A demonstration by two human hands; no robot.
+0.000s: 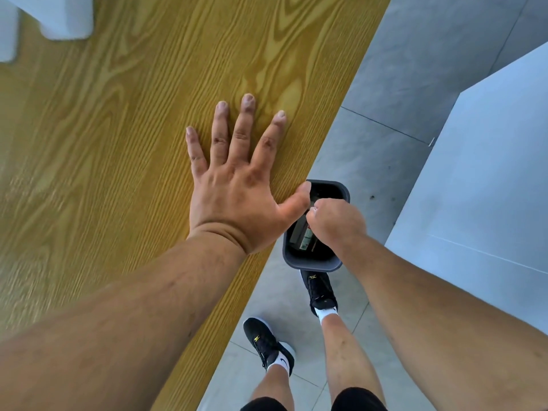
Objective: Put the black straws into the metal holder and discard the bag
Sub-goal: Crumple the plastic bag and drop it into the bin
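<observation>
My left hand (237, 185) lies flat on the yellow wooden table (118, 129), palm down and fingers spread, holding nothing. My right hand (338, 223) hovers over a dark grey bin (314, 264) that stands on the floor just past the table's edge. Its fingers are curled shut and no bag shows in them. Inside the bin lie some dark packets and wrappers (305, 238). No black straws and no metal holder are in view.
White blocks (59, 19) stand at the table's far left corner. A white counter or cabinet (489, 173) rises to the right of the bin. My feet in black shoes (267, 342) stand on the grey tiled floor (385, 143) beside the table.
</observation>
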